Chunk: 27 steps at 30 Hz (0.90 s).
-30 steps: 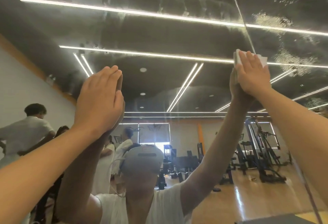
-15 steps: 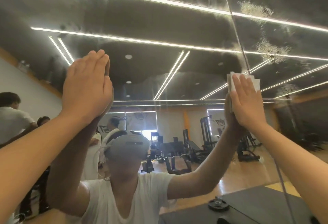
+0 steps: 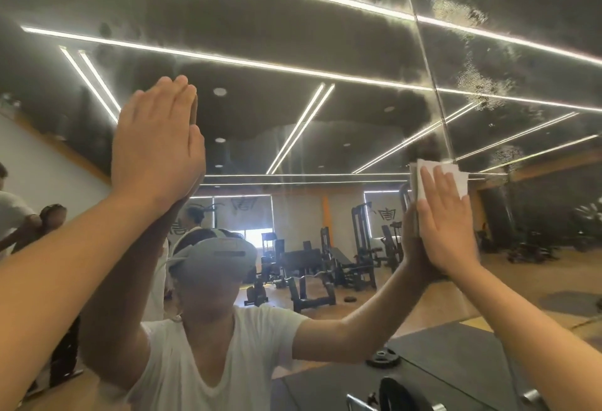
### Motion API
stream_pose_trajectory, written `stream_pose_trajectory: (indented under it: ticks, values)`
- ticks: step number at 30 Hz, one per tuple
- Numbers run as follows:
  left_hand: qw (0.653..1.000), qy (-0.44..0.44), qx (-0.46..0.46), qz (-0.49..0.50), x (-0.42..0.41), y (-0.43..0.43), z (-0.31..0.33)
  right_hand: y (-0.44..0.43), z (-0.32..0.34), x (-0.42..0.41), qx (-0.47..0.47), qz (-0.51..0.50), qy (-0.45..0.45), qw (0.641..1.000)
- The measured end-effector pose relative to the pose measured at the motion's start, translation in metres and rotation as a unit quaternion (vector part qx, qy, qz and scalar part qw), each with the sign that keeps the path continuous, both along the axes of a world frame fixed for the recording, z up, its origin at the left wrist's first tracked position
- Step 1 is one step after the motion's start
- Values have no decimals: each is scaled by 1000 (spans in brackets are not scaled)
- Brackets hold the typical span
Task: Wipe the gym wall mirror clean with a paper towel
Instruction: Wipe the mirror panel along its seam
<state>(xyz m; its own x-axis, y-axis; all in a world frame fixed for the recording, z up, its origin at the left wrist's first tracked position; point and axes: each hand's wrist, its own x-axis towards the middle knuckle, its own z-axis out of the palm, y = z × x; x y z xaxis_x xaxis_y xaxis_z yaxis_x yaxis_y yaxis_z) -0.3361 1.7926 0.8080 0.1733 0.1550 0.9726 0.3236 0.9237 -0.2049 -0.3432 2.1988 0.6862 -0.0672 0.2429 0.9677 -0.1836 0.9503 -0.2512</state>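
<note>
The wall mirror (image 3: 325,36) fills the view, its upper part hazy with smears and whitish speckled patches at the upper right. A vertical seam (image 3: 423,52) splits two mirror panels. My right hand (image 3: 446,225) lies flat with straight fingers, pressing a folded white paper towel (image 3: 459,179) against the glass just beside the seam's lower stretch. My left hand (image 3: 156,146) rests flat on the mirror at the left, fingers together and straight, holding nothing. Both arms are mirrored in the glass.
The reflection shows me in a white shirt, weight machines (image 3: 358,247) on a wooden floor, ceiling light strips, and people (image 3: 19,215) standing at the far left. A black mat with weight plates (image 3: 384,358) lies at the mirror's foot, lower right.
My right hand has slid the paper towel down the mirror along the seam. The view has tilted downward, and my left hand stays flat on the glass.
</note>
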Motion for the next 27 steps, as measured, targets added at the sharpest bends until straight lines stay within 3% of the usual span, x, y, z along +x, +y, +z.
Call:
stream_pose_trajectory:
  ticks: [7,11,15,23,27]
  values:
    - [1000,-12,-4,2,1,0,-1,-46,-99,13,5,-15,-28,999]
    - [1000,-17,-7,3,1,-1,-1,-52,-109,16,6,-21,-48,999]
    - [1000,-20,-6,2,1,-1,0,-53,-68,20,2,-32,-55,998]
    - [1000,-20,3,-3,-1,0,0,-51,107,19,14,-54,-52,997]
    - [1000,-20,4,-3,-2,-2,1,-50,117,16,25,-59,-57,996]
